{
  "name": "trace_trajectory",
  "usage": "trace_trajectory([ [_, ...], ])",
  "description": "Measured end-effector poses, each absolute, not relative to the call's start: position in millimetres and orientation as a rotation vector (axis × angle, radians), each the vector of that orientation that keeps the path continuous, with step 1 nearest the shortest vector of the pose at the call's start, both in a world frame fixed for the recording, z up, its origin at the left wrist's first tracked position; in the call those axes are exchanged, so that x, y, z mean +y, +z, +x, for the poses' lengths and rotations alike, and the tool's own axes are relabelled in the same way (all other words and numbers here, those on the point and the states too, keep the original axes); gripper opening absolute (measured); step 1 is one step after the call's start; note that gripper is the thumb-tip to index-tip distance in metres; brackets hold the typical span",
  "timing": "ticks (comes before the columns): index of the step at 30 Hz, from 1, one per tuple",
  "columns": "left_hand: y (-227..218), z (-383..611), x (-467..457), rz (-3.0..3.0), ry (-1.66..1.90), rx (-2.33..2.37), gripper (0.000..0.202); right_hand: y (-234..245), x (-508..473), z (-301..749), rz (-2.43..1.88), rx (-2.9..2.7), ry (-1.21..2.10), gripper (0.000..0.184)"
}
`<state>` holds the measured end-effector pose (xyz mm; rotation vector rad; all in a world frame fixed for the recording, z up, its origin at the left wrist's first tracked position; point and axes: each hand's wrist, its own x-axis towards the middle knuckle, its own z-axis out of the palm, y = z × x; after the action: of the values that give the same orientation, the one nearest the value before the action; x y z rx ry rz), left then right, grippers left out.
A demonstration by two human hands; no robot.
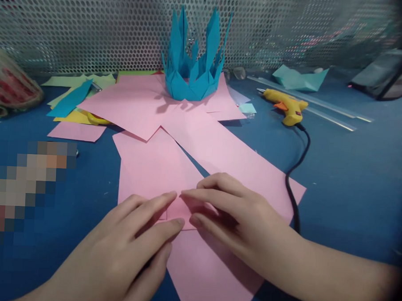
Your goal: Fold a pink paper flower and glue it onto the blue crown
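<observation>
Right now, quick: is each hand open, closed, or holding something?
Left hand: open, touching the pink paper between the hands.
Right hand: open, touching the same paper.

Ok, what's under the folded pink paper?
Larger pink sheets show beyond and in front of the folded pink paper. What lies directly beneath it is covered, and the left hand and right hand partly hide it.

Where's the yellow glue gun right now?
In the head view, the yellow glue gun lies on the blue table at right, beside the clear strips, beyond the right hand.
</observation>
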<state>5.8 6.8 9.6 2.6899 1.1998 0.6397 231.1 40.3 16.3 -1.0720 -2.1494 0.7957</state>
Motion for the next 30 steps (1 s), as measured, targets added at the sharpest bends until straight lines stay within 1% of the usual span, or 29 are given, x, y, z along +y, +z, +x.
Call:
trace_trajectory([
  [4,15.0,8.2,9.5,2.578,0.693,1.176,0.031,13.9,39.5,230.7,-1.089,-2.087,0.841,0.021],
  [7,16.2,8.0,9.7,2.598,0.699,1.164,0.03,14.5,39.9,229.6,-1.074,-2.097,0.812,0.02],
  [13,10.7,0.9,11.2,2.976,0.597,0.988,0.029,17.0,41.2,230.3,-1.015,-2.158,0.675,0.015],
  [17,6.5,-5.1,13.5,3.133,0.627,0.898,0.023,14.7,39.8,233.5,-0.905,-2.268,0.518,0.017],
  [20,5.2,-6.9,13.5,3.193,0.614,0.844,0.024,13.1,39.0,236.4,-0.852,-2.364,0.45,0.02],
  [25,9.0,-3.0,14.4,3.277,0.609,0.834,0.026,13.5,39.5,237.6,-0.839,-2.391,0.455,0.021],
  [30,9.0,-5.5,13.0,3.056,0.56,0.954,0.025,13.7,38.9,236.4,-0.865,-2.357,0.539,0.021],
])
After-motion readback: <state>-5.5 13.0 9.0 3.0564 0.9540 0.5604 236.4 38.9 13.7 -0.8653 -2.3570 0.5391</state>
